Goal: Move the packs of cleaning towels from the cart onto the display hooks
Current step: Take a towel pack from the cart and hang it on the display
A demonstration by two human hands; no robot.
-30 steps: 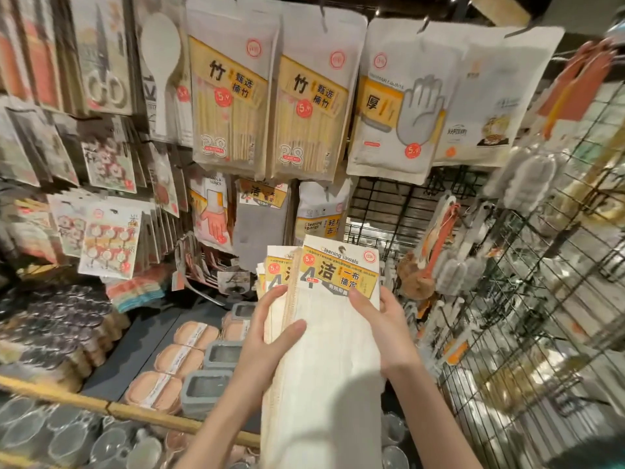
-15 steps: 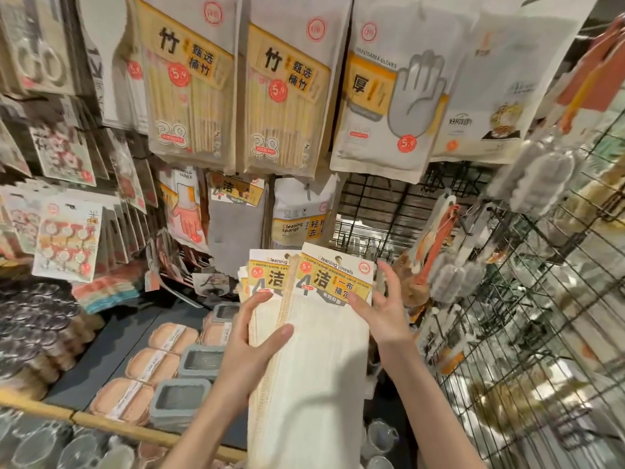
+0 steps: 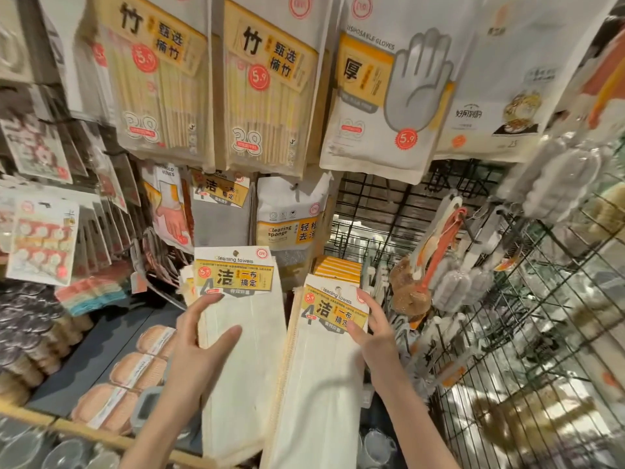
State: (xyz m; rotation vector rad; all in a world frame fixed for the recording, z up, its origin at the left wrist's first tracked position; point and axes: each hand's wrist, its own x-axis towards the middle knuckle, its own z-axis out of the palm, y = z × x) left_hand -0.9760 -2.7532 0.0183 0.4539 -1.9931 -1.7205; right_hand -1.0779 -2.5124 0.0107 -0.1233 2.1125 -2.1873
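Below the hanging sponge pack (image 3: pixel 292 211), left hand (image 3: pixel 199 346) and right hand (image 3: pixel 375 328) each clasp a towel pack (image 3: pixel 236 319) (image 3: pixel 324 350); hooking probably comes next

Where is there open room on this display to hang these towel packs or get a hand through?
Bare black wire grid shows below the disposable gloves pack, right of the cleaning sponge pack and left of the hanging brushes. Elsewhere it is crowded: chopstick packs overlap above. The left hand and right hand each hold cleaning towels.
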